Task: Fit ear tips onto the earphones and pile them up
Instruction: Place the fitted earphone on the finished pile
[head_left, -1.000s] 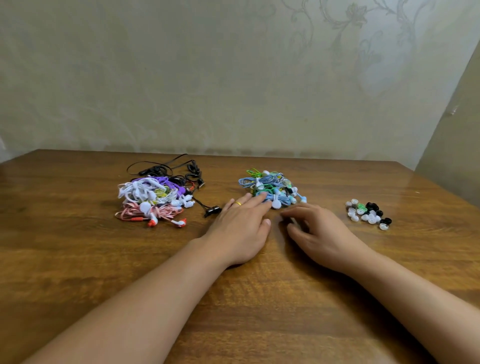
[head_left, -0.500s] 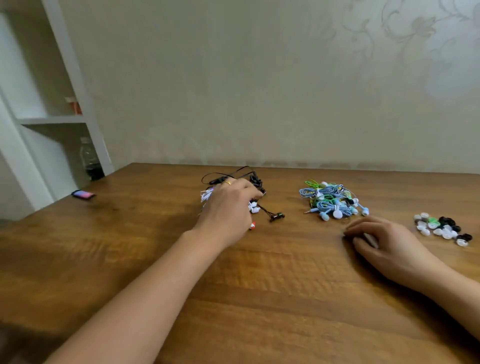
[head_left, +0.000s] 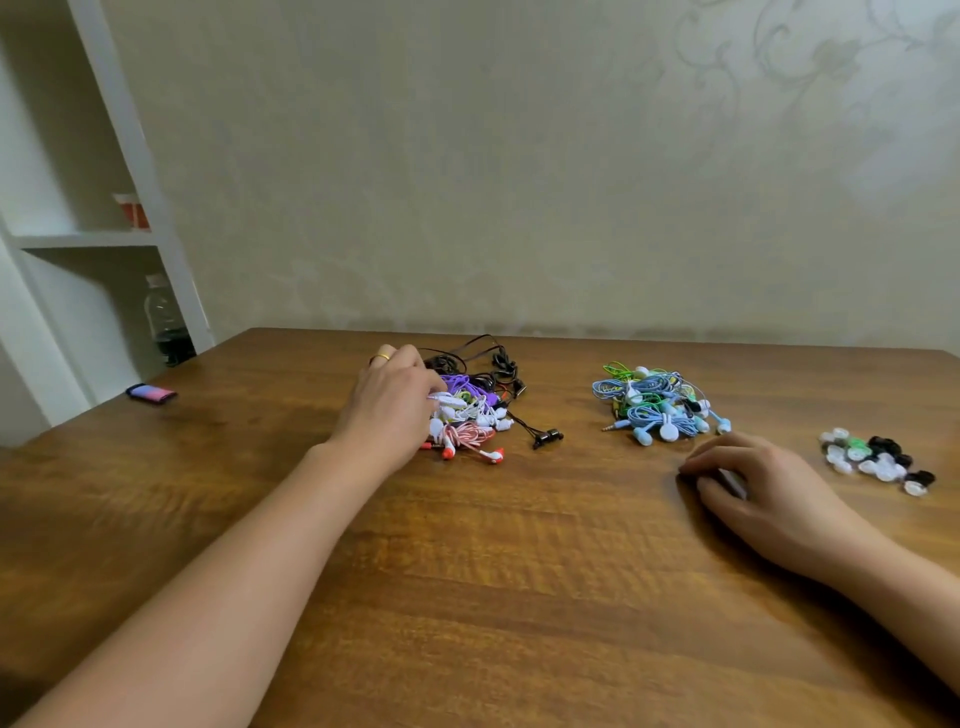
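A tangled pile of earphones (head_left: 480, 410) in white, purple, pink and black lies at the table's middle left. My left hand (head_left: 389, 410) reaches into its left side, with the fingers curled round a white earphone (head_left: 448, 400). A second pile of blue and green earphones (head_left: 657, 408) lies to the right. My right hand (head_left: 758, 483) rests on the table just in front of that pile, fingers loosely curled; a small white streak shows under them and I cannot tell whether the hand holds it. White, green and black ear tips (head_left: 878, 460) are heaped at the far right.
The wooden table (head_left: 467, 597) stretches bare in front of the piles. A small pink and blue object (head_left: 151, 393) lies near the table's left edge. A white shelf unit (head_left: 78, 239) stands beyond that edge, with a bottle (head_left: 163, 322) on a lower shelf.
My left hand has moved from in front of the blue pile to the left pile and curled into it. The view has swung left. My right hand stays put.
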